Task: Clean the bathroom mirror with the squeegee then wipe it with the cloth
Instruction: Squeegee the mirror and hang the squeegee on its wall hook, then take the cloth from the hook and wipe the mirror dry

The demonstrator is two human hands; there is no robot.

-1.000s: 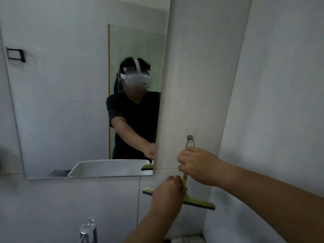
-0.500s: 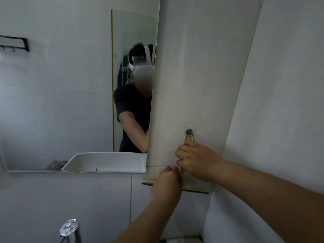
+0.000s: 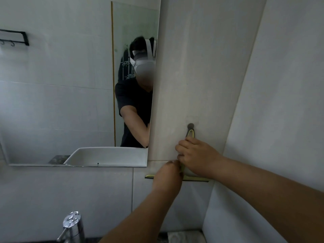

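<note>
A yellow-green squeegee (image 3: 190, 133) hangs flat against the beige wall tile, right of the mirror (image 3: 70, 85). Its handle loop sits just under a small grey wall hook (image 3: 190, 126), and its blade runs about level lower down. My right hand (image 3: 197, 155) is closed around the handle's middle. My left hand (image 3: 167, 177) reaches up from below with its fingertips curled on the neck just above the blade, hiding the blade's centre. No cloth is in view.
The side wall (image 3: 280, 102) meets the tiled wall in a corner close on the right. A chrome faucet (image 3: 72, 223) stands at the bottom left. The mirror reflects a white sink (image 3: 105, 155), a black hook rack (image 3: 14, 37) and the person.
The squeegee's blade has swung from tilted, right end low, to about level. Both hands stay on it by the hook. The view has shifted to the right.
</note>
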